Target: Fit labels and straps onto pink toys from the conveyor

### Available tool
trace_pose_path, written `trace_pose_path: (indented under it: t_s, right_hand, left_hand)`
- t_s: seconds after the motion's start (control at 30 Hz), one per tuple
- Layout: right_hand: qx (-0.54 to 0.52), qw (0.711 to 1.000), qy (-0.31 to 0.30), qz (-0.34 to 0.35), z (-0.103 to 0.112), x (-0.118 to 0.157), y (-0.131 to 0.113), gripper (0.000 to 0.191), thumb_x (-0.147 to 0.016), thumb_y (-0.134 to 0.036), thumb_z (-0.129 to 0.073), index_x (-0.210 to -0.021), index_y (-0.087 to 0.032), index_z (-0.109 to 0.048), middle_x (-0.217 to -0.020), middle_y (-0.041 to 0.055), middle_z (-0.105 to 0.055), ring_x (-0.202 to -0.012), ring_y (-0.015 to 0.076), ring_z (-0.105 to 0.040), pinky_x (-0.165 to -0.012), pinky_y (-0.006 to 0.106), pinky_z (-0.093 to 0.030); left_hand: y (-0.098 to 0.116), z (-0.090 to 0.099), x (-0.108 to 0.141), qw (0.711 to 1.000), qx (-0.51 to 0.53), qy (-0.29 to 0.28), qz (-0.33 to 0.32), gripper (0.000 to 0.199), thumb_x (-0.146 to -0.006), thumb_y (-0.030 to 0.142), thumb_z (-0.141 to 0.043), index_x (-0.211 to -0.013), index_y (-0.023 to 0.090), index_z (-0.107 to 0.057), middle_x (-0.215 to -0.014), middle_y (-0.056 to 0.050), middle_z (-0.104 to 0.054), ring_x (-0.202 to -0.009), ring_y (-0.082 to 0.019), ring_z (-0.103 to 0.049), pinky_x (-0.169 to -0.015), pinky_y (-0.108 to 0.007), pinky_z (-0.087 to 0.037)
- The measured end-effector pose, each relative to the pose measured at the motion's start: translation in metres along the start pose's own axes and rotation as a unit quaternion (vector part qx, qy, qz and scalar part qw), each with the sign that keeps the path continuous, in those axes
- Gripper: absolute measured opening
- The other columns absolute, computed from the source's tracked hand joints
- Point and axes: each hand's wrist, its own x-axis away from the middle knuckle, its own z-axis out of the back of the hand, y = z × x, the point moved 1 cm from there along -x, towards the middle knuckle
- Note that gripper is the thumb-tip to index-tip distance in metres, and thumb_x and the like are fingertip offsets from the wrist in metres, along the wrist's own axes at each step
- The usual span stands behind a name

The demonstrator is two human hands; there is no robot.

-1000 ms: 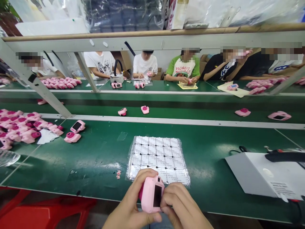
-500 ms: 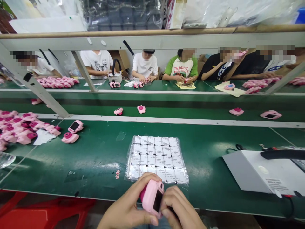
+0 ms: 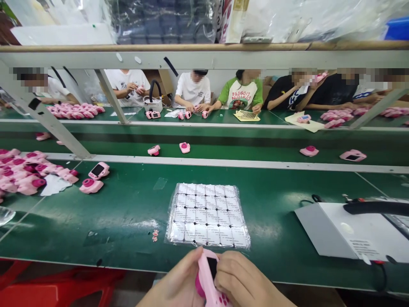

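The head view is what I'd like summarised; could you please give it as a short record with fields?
Left hand: left hand around a pink camera, on its lens side
Right hand: right hand with fingers curled against the camera's screen side; any pinch is hidden
Ahead: plastic-wrapped sheet of white squares on the green bench
Far left: pile of pink cameras
Right: pale box with a black handle
Opposite: seated co-workers

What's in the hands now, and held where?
A pink toy camera. The left hand holds it on the magenta lens side; the right hand has bent fingers at the dark screen side.
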Motion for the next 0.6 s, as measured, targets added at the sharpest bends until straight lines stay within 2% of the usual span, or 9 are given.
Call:
trace_pose_path:
  t_s: [0.07, 0.13, 0.23, 0.33, 0.47, 0.6]
  right_hand:
    - [-0.009, 1.0, 0.028, -0.009, 0.001, -0.001, 0.0, 0.018, -0.102, -0.021, -0.039, -0.094, -0.016, -0.054, -0.085, 0.0058, -0.063, -0.081, 0.0157, -0.057, -0.074, 0.028, -0.053]
    - [-0.013, 0.999, 0.045, -0.026, 0.002, -0.002, 0.0, 0.02, -0.102, -0.018, -0.036, -0.089, -0.017, -0.051, -0.08, 0.0046, -0.06, -0.077, 0.015, -0.054, -0.071, 0.027, -0.051]
    - [-0.045, 0.995, 0.031, -0.081, 0.004, -0.001, 0.001, 0.019, -0.101, -0.017, -0.034, -0.087, -0.019, -0.046, -0.08, 0.004, -0.057, -0.076, 0.0153, -0.053, -0.068, 0.027, -0.05]
    - [-0.092, 0.987, 0.029, -0.127, 0.004, 0.001, 0.001, 0.017, -0.101, -0.021, -0.035, -0.088, -0.021, -0.045, -0.081, 0.0027, -0.055, -0.077, 0.0152, -0.052, -0.066, 0.027, -0.047]
    - [-0.136, 0.978, 0.04, -0.155, 0.001, 0.003, -0.002, 0.018, -0.103, -0.029, -0.036, -0.088, -0.022, -0.044, -0.081, 0.001, -0.054, -0.076, 0.0141, -0.051, -0.066, 0.025, -0.045]
    - [-0.145, 0.974, 0.047, -0.165, 0.002, 0.002, -0.004, 0.022, -0.103, -0.032, -0.034, -0.087, -0.022, -0.044, -0.08, 0.0008, -0.054, -0.076, 0.0136, -0.051, -0.065, 0.024, -0.045]
  left_hand:
    - [0.001, 0.0, 0.001, 0.999, -0.031, -0.001, -0.021, 0.049, -0.081, 0.053, -0.066, -0.112, 0.016, -0.058, -0.093, -0.007, -0.062, -0.071, -0.018, -0.063, -0.059, -0.026, -0.048]
    - [0.007, -0.002, 0.006, 0.993, -0.099, -0.009, -0.069, 0.053, -0.075, 0.049, -0.074, -0.115, 0.019, -0.056, -0.105, -0.009, -0.06, -0.082, -0.021, -0.063, -0.065, -0.029, -0.049]
    - [0.017, -0.008, 0.014, 0.954, -0.244, -0.031, -0.173, 0.056, -0.072, 0.048, -0.078, -0.117, 0.023, -0.056, -0.122, -0.009, -0.051, -0.105, -0.024, -0.055, -0.084, -0.033, -0.046]
    - [0.019, -0.011, 0.02, 0.911, -0.331, -0.064, -0.238, 0.056, -0.074, 0.049, -0.076, -0.122, 0.029, -0.053, -0.128, -0.007, -0.045, -0.118, -0.026, -0.045, -0.098, -0.038, -0.036]
    - [0.015, -0.01, 0.021, 0.876, -0.383, -0.087, -0.279, 0.057, -0.075, 0.051, -0.073, -0.124, 0.032, -0.051, -0.127, -0.008, -0.042, -0.12, -0.028, -0.042, -0.1, -0.042, -0.033]
    - [0.015, -0.013, 0.021, 0.86, -0.409, -0.078, -0.296, 0.057, -0.076, 0.054, -0.071, -0.124, 0.032, -0.05, -0.126, -0.01, -0.042, -0.122, -0.032, -0.042, -0.102, -0.048, -0.032]
